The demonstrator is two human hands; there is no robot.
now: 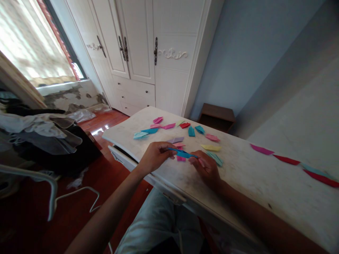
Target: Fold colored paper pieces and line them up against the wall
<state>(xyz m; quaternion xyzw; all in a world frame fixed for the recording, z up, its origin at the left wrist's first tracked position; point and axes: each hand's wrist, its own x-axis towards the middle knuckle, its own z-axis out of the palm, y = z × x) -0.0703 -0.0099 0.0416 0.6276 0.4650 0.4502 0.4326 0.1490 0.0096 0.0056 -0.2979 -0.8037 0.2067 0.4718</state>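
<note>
A narrow folded piece of blue paper (pixel 183 154) is stretched between my two hands, just above the white tabletop. My left hand (pixel 159 155) pinches its left end between thumb and fingers. At the other end, my right hand (pixel 206 165) grips it the same way. Under and around the hands lie several folded paper pieces: a pink one (pixel 181 158) partly hidden below the blue strip, a lilac one (pixel 176 140), a yellow one (pixel 211 147) and a pale teal one (pixel 215 158) close to my right hand.
Further back on the white table (pixel 238 176) are more folded papers, including a red one (pixel 184 125) and a light-blue one (pixel 141 135). A dark red strip (pixel 286 159) lies along the right edge. Beyond stand a white wardrobe (pixel 137 46) and a brown cabinet (pixel 217 112).
</note>
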